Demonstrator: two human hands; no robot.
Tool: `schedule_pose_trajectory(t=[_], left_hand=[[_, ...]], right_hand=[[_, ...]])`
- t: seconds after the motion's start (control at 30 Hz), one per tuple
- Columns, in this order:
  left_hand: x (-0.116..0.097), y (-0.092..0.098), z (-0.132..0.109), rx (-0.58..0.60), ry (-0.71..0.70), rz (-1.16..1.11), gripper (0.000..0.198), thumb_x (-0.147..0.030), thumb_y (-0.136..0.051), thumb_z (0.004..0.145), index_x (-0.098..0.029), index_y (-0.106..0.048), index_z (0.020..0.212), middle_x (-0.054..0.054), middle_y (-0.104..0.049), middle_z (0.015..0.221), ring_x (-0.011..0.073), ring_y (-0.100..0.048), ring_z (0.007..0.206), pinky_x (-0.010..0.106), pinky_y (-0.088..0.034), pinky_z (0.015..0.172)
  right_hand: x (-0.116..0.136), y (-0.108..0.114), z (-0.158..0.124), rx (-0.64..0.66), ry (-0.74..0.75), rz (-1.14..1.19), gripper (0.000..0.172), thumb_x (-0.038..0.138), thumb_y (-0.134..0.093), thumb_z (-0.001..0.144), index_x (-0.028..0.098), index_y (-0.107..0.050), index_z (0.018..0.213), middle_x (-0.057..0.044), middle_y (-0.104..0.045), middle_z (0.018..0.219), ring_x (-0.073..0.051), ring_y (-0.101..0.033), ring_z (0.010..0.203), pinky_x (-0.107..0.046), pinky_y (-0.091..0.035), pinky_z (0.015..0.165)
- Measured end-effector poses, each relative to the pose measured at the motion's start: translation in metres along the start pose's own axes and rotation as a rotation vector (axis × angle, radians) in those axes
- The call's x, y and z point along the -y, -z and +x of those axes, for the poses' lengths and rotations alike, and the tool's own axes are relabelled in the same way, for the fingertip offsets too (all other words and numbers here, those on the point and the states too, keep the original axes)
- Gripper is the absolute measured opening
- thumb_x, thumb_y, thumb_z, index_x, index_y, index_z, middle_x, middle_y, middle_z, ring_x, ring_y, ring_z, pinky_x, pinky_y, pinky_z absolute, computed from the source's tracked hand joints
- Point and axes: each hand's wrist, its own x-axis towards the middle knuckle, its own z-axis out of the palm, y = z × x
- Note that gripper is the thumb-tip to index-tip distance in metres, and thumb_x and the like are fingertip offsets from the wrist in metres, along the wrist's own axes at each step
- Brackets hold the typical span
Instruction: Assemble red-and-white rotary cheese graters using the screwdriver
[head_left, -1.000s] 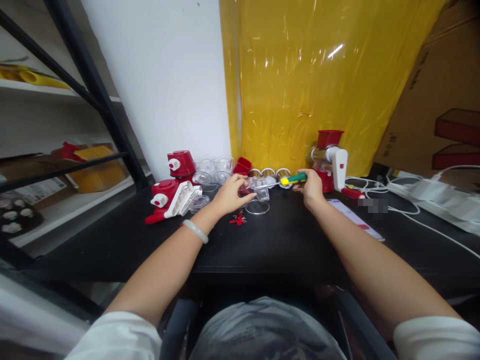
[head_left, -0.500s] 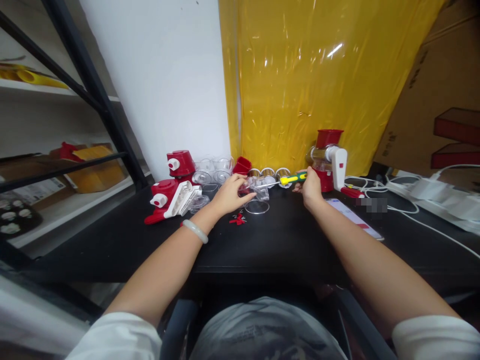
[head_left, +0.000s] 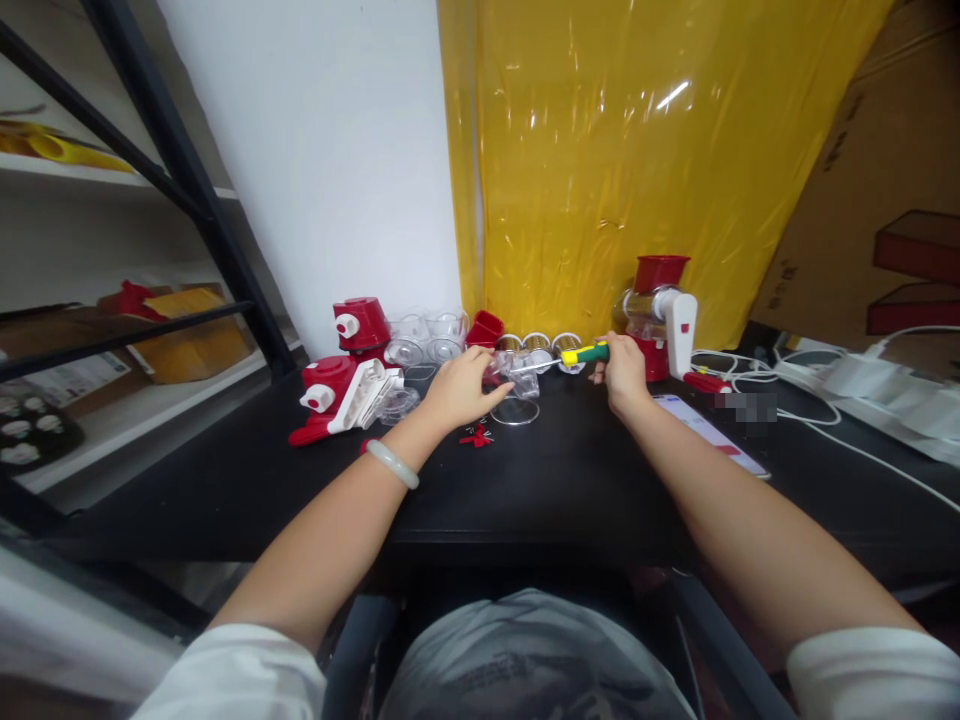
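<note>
My left hand (head_left: 466, 388) is closed around a clear plastic part (head_left: 525, 378) with a round rim low on the black tabletop. In my right hand (head_left: 624, 372) is a screwdriver (head_left: 586, 355) with a yellow and green handle, held level. Its metal shaft points left into the clear part; the tip is hard to make out. Just below my left hand lie small red pieces and several screws (head_left: 477, 436). Behind the hands stand metal drum-shaped pieces (head_left: 537, 348) and a red hopper (head_left: 486, 328).
An assembled red and white rotary grater (head_left: 660, 320) stands at the right, by a phone (head_left: 709, 435), white cables and a power strip (head_left: 877, 385). Red grater bodies (head_left: 330, 380), white handles (head_left: 367, 395) and clear cups (head_left: 427, 335) are at the left. A black-framed shelf (head_left: 150, 120) borders the left side.
The screwdriver handle has turned slightly, showing its yellow and green sides differently. Both hands stay in nearly the same place.
</note>
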Motion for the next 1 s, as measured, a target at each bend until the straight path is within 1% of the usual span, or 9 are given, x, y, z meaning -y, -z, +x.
schedule_pose_trajectory(t=[0.13,0.2,0.27,0.37,0.53,0.7,0.83,0.93,1.0], left_hand=[[-0.005,0.004,0.0,0.018,-0.008,0.074,0.051,-0.048,-0.056,0.089,-0.011,-0.055,0.124,0.017,-0.059,0.125,0.0309,-0.06,0.114,0.044,-0.049,0.097],[-0.006,0.005,0.0,0.023,-0.007,0.111,0.052,-0.048,-0.055,0.089,-0.01,-0.055,0.124,0.017,-0.06,0.125,0.0314,-0.06,0.112,0.045,-0.049,0.096],[-0.006,0.005,0.0,0.027,-0.011,0.143,0.051,-0.049,-0.054,0.09,-0.01,-0.056,0.123,0.018,-0.061,0.124,0.0318,-0.061,0.111,0.046,-0.048,0.096],[-0.007,0.006,0.001,0.031,-0.021,0.177,0.05,-0.05,-0.053,0.09,-0.01,-0.057,0.12,0.018,-0.062,0.121,0.0322,-0.061,0.109,0.046,-0.048,0.096],[-0.007,0.005,0.001,0.022,-0.029,0.193,0.046,-0.05,-0.054,0.089,-0.013,-0.058,0.117,0.016,-0.063,0.119,0.0319,-0.06,0.111,0.046,-0.046,0.097],[-0.008,0.006,0.001,0.036,-0.014,0.174,0.047,-0.05,-0.054,0.089,-0.012,-0.058,0.116,0.018,-0.062,0.119,0.0329,-0.061,0.108,0.047,-0.046,0.096],[-0.008,0.008,0.001,0.044,-0.017,0.161,0.045,-0.05,-0.054,0.09,-0.012,-0.059,0.114,0.017,-0.062,0.118,0.0331,-0.06,0.109,0.047,-0.046,0.096],[-0.009,0.008,0.001,0.042,-0.019,0.154,0.044,-0.049,-0.054,0.09,-0.011,-0.059,0.112,0.017,-0.063,0.117,0.0332,-0.06,0.109,0.047,-0.046,0.096],[-0.008,0.008,0.001,0.04,-0.022,0.146,0.044,-0.049,-0.054,0.09,-0.011,-0.059,0.112,0.017,-0.062,0.116,0.0333,-0.06,0.109,0.048,-0.046,0.096]], right_hand=[[0.001,0.0,-0.001,-0.001,0.022,-0.062,0.034,0.056,-0.054,0.085,0.023,-0.049,0.076,0.011,-0.036,0.039,-0.01,-0.036,0.03,-0.024,-0.038,0.035],[-0.001,0.001,0.0,-0.012,0.023,-0.095,0.04,0.062,-0.047,0.087,0.023,-0.05,0.076,0.009,-0.037,0.039,-0.011,-0.038,0.03,-0.025,-0.038,0.036],[-0.002,0.002,0.0,-0.032,0.014,-0.126,0.043,0.06,-0.037,0.091,0.022,-0.052,0.075,0.007,-0.042,0.042,-0.012,-0.043,0.033,-0.025,-0.038,0.036],[-0.003,0.003,0.001,-0.025,0.017,-0.133,0.036,0.046,-0.034,0.093,0.021,-0.056,0.077,0.003,-0.05,0.047,-0.013,-0.049,0.037,-0.025,-0.038,0.037],[0.003,0.0,-0.001,-0.026,-0.017,-0.044,0.024,0.03,-0.039,0.086,0.02,-0.06,0.081,0.003,-0.054,0.05,-0.013,-0.052,0.039,-0.024,-0.04,0.039],[0.006,-0.001,-0.002,-0.029,-0.018,-0.021,0.022,0.036,-0.048,0.087,0.019,-0.06,0.08,0.005,-0.051,0.053,-0.01,-0.047,0.036,-0.023,-0.037,0.036],[-0.001,0.001,0.0,-0.02,0.043,-0.073,0.031,0.051,-0.054,0.086,0.02,-0.055,0.078,0.007,-0.048,0.052,-0.009,-0.041,0.033,-0.024,-0.036,0.035],[-0.005,0.002,0.002,-0.015,0.07,-0.127,0.039,0.058,-0.048,0.087,0.021,-0.055,0.077,0.008,-0.043,0.046,-0.01,-0.042,0.033,-0.025,-0.037,0.037],[-0.004,0.002,0.002,-0.021,0.051,-0.126,0.037,0.052,-0.04,0.091,0.021,-0.056,0.08,0.006,-0.046,0.046,-0.012,-0.045,0.035,-0.025,-0.038,0.039]])
